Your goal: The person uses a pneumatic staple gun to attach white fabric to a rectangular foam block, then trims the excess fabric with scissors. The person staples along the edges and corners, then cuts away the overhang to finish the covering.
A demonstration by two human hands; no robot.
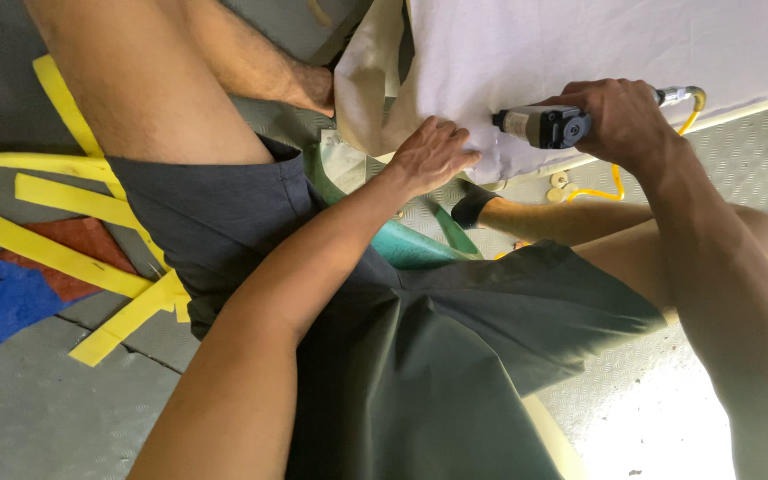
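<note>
Nearest, the left hand (pixel 428 156) presses flat, fingers spread, on the white fabric-covered panel (pixel 597 44). Just beyond, the right hand (pixel 620 116) is clamped around a grey pneumatic stapler with yellow hose (pixel 544 124), nose on the fabric edge. I judge the fastening is in progress; how much is left, I cannot tell.

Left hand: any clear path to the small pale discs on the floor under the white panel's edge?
Probably yes. The left hand rests on the white fabric, and the pale discs lie on bare floor just beyond; only the fabric's hanging edge comes between.
</note>
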